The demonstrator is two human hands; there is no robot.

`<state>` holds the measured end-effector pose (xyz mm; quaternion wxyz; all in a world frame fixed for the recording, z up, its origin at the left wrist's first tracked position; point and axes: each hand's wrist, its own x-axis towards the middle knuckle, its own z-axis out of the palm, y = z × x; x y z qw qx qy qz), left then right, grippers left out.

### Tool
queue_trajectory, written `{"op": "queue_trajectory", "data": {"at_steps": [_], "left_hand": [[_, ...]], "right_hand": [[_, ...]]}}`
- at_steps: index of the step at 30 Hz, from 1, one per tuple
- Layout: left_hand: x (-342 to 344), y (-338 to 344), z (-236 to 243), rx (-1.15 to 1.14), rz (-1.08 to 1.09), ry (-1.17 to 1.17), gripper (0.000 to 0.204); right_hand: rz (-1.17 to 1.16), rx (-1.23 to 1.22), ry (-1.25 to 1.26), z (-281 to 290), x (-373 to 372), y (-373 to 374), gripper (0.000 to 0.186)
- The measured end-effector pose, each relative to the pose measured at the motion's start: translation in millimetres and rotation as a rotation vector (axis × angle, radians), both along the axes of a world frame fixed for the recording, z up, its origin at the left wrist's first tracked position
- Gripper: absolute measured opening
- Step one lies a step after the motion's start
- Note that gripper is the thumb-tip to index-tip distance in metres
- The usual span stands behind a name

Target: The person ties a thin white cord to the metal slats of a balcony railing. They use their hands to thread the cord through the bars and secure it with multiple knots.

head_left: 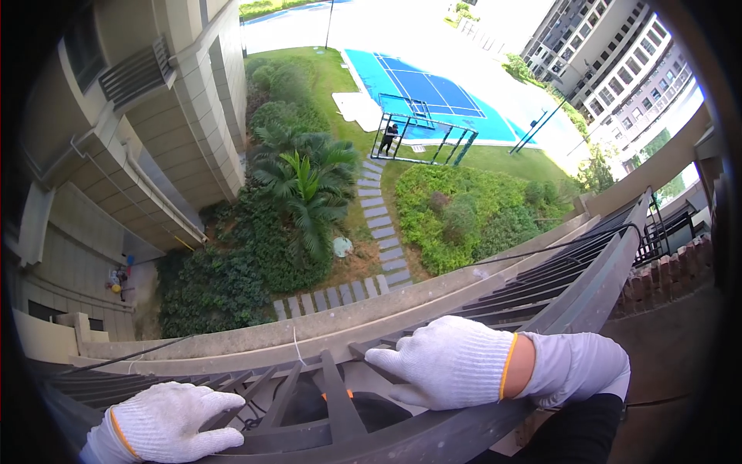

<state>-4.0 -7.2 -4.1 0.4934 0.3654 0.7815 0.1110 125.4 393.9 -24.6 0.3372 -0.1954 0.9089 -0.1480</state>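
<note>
Both my hands wear white knit gloves with yellow cuffs and are at a dark metal railing point(495, 417) on a balcony. At lower left, my left hand point(166, 421) lies over the railing, its thumb and forefinger stretched apart with nothing between them. My right hand point(444, 363) rests over the bars right of the middle, thumb and forefinger apart; its other fingers are mostly hidden. Between the hands, a dark object with an orange part point(348, 394) shows through the bars, its kind unclear. A thin white tie point(297, 348) stands up beyond the bars.
Beyond the railing runs a concrete ledge point(309, 329) with a dark cable point(572, 243) at right. Far below are shrubs point(464, 209), a stepping-stone path point(379, 220), a blue sports court point(433, 89) and a person point(389, 139) beside a metal frame. A building wall point(170, 131) rises at left.
</note>
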Motion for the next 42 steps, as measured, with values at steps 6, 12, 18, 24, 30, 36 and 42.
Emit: {"op": "queue_trajectory", "data": {"at_steps": [6,12,18,24,30,36,42], "left_hand": [[-0.7,-0.8,-0.5,-0.013,0.004,-0.014,0.076],[-1.7,-1.6,0.3,-0.015,0.001,-0.01,0.076],[-1.6,-1.7,0.6,-0.007,0.002,-0.015,0.076],[-1.7,-2.2,-0.7,0.005,0.001,-0.008,0.076],[-3.3,0.1,0.2,-0.046,0.006,-0.029,0.078],[-4.0,1.9,0.1,-0.055,0.009,-0.042,0.08],[-4.0,1.2,-0.5,-0.038,0.0,-0.032,0.078]], "right_hand": [[0.026,0.033,-0.017,5.9,-4.1,-2.6,0.063],[0.027,0.051,-0.055,5.1,-4.7,-2.1,0.065],[-0.028,-0.115,0.155,-3.4,2.8,0.1,0.043],[0.043,0.049,-0.044,5.6,-4.8,-0.9,0.067],[0.036,0.022,-0.011,4.5,-4.6,-1.4,0.065],[0.031,0.023,-0.018,4.9,-5.4,-0.8,0.064],[0.026,0.031,-0.02,6.6,-5.9,-2.1,0.062]]}}
